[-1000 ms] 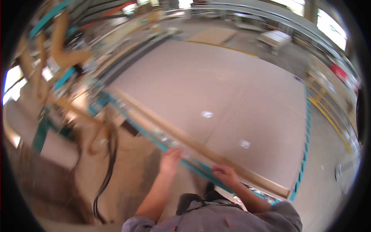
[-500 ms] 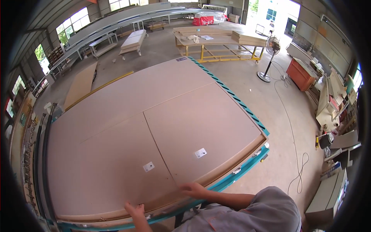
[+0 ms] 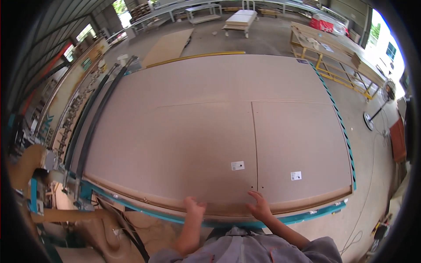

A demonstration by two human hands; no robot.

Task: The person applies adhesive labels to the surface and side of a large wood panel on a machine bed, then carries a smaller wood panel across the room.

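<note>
A large pinkish-brown board [image 3: 188, 144] lies before me on a teal-edged machine table [image 3: 302, 217]. Straight cut lines divide it into panels, and two small white labels [image 3: 237, 165] [image 3: 296, 175] are stuck near its front side. My left hand [image 3: 195, 207] is at the board's near edge, left of the labels, slightly blurred, with thumb and fingers apart. Close to the front end of the crosswise cut, my right hand [image 3: 260, 207] reaches over the same edge, fingers spread. Neither hand holds anything I can see; whether they touch the board I cannot tell.
Black rollers or bars [image 3: 94, 118] and a machine beam [image 3: 66, 96] run along the left. Thick brown hoses [image 3: 98, 228] curve at the lower left. A wooden workbench [image 3: 324, 50] and a standing fan [image 3: 388, 92] are at the right; a cable trails across the floor.
My view has swung left, so the machine beam and hoses now show more. Along the board's edge, my left hand is farther left of the label; my right hand's fingers have spread.
</note>
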